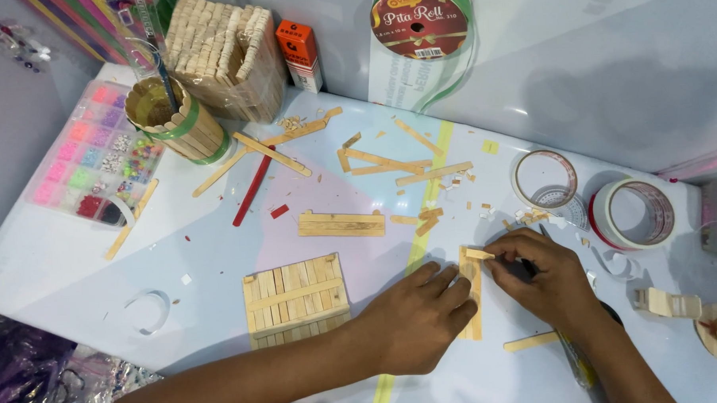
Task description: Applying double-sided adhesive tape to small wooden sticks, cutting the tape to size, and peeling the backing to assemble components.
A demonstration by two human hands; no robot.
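Observation:
My left hand [417, 319] presses flat on a long wooden craft stick [475, 297] that lies upright on the table. My right hand [542, 276] pinches a short stick piece [479, 254] against the top end of that long stick, with a dark thin tool partly showing under its fingers. A square panel of joined sticks [296, 299] lies just left of my left hand. A smaller stack of sticks [342, 223] rests above the panel.
Loose sticks and offcuts [389, 165] scatter over the middle. Two tape rolls [544, 179] [634, 213] sit at right, a green ribbon spool [421, 24] at the back, a stick cup [173, 120], a stick bundle [222, 51] and a bead box [95, 155] at left.

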